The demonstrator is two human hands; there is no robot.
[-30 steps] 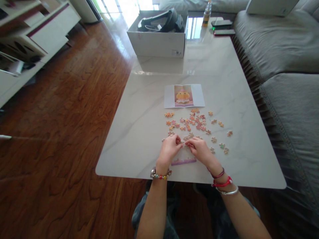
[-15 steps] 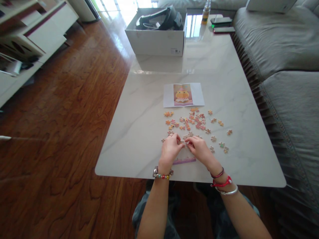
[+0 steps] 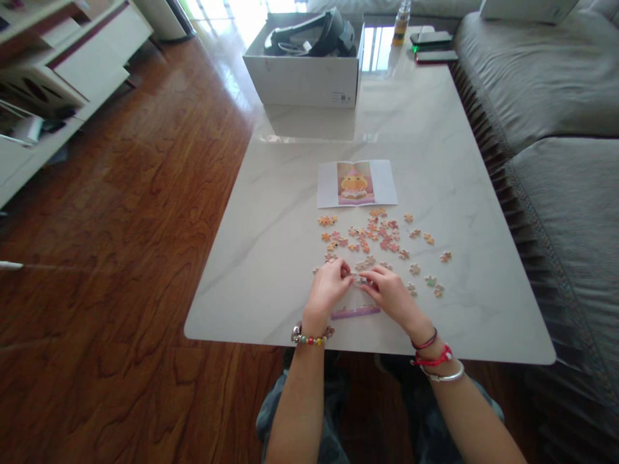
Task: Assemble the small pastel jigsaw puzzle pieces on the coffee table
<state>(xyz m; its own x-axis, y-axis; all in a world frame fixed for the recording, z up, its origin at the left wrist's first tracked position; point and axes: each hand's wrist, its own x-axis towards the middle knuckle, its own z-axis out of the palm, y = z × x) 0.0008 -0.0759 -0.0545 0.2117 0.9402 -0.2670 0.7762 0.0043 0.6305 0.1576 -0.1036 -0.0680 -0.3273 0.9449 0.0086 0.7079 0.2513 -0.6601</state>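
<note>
My left hand point(image 3: 327, 290) and my right hand point(image 3: 391, 293) meet near the front edge of a white marble table point(image 3: 271, 258), fingertips pinched together on small jigsaw pieces point(image 3: 358, 280) between them. Just below the hands lies a joined purple strip of pieces point(image 3: 355, 313). Several loose pink and orange puzzle pieces point(image 3: 382, 237) are scattered beyond the hands. A printed reference picture point(image 3: 356, 183) of a yellow figure lies flat further back.
A white cardboard box point(image 3: 304, 77) with a dark headset inside stands at the table's far end. A bottle point(image 3: 401, 22) and two phones point(image 3: 431, 46) lie beside it. A grey sofa point(image 3: 546, 129) runs along the right; wooden floor lies to the left.
The hands stay together over the same spot; fingers shift slightly on the pieces. The camera has tilted a little.
</note>
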